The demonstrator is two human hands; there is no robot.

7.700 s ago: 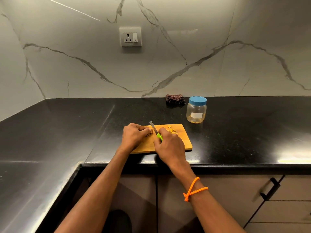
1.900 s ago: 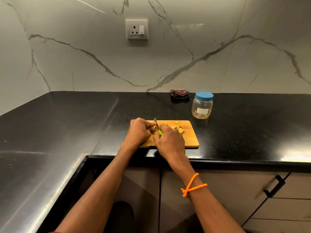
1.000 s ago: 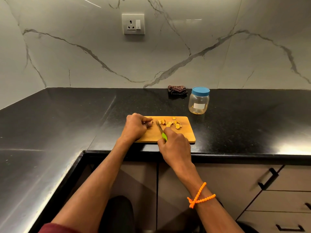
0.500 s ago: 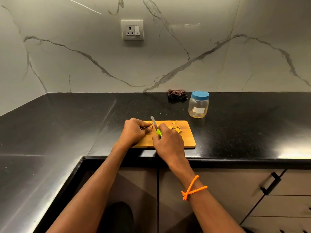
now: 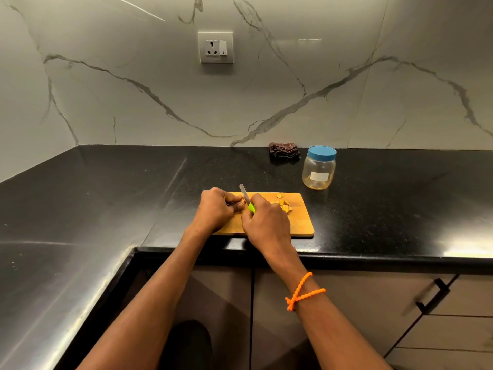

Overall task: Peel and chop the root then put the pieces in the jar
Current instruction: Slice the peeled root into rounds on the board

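A: Two hands are at work on the wooden cutting board point(image 5: 298, 222), which lies near the front edge of the black tabletop point(image 5: 106, 198).

B: What is each one doing?

A: The left hand point(image 5: 216, 209) is curled, its fingertips pinching the stub of root point(image 5: 243, 201) against the board. The right hand point(image 5: 266, 222) is wrapped around the green handle of a small knife point(image 5: 246, 197), whose blade points toward 11 o'clock and stands right beside the root.

B: And the cut pieces?

A: A small heap of yellow slices point(image 5: 283, 205) lies on the board at about 3 o'clock from the knife, just past the right knuckles.

B: Where is the jar?

A: The clear jar point(image 5: 318, 170) with its blue lid on stands on the tabletop at 1 o'clock from the board, near its far right corner but apart from it. Something pale shows at its bottom; I cannot tell what.

B: Anything else around?

A: A dark folded cloth point(image 5: 283, 150) sits against the marble wall, at 10 o'clock from the jar. A wall socket point(image 5: 215, 47) is above, and an orange beaded band point(image 5: 301, 292) circles the right wrist.
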